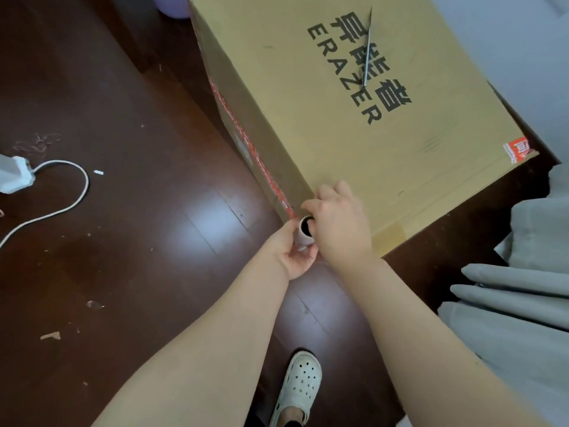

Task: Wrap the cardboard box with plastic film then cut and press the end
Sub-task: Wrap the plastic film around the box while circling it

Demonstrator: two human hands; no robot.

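A large cardboard box point(354, 97) printed with black lettering stands on the dark wooden floor, red tape running down its left side. At its near corner I hold a roll of plastic film point(304, 234) upright, its hollow core facing up. My right hand point(338, 223) grips the roll's top from the right. My left hand point(292, 251) holds the roll lower down from the left. A pair of scissors point(367, 49) lies on top of the box, over the lettering.
A white power strip point(14, 174) with a looping white cable point(61, 192) lies on the floor at the left. Grey curtain fabric point(517, 303) hangs at the right. My foot in a white clog point(300, 386) stands near the bottom. Small scraps litter the floor.
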